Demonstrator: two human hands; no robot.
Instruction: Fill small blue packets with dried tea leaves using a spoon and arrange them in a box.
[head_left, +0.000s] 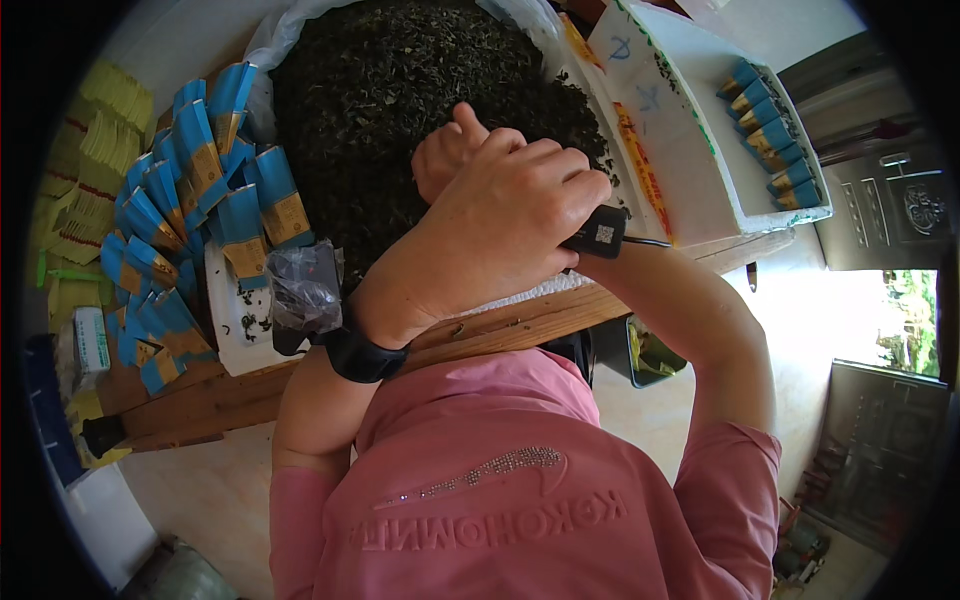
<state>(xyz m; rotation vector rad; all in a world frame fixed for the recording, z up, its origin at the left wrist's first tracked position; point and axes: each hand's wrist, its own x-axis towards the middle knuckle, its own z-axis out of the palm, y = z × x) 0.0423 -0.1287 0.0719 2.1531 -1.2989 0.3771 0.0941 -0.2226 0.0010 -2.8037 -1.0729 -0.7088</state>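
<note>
My left hand (517, 202) crosses over my right wrist. Its fingers and thumb close around a small black device (604, 231) at that wrist, which bears a printed code and has a thin dark strip at its side. Part of my right hand (448, 154) shows beyond the left, above a heap of dark dried leaves, likely tea (390, 82); the rest is covered. No object shows in the right hand, whose fingers are mostly hidden. On my left wrist sits a black strap (367, 354) with a box wrapped in clear plastic (306, 289).
Many blue and tan packets (202, 157) lie piled at left, beside stacks of yellow packets (112, 150). A white foam box (675, 142) at right holds several similar blue packets (772, 135). The wooden table edge (517, 319) runs before me; a dark bin (649, 356) stands below.
</note>
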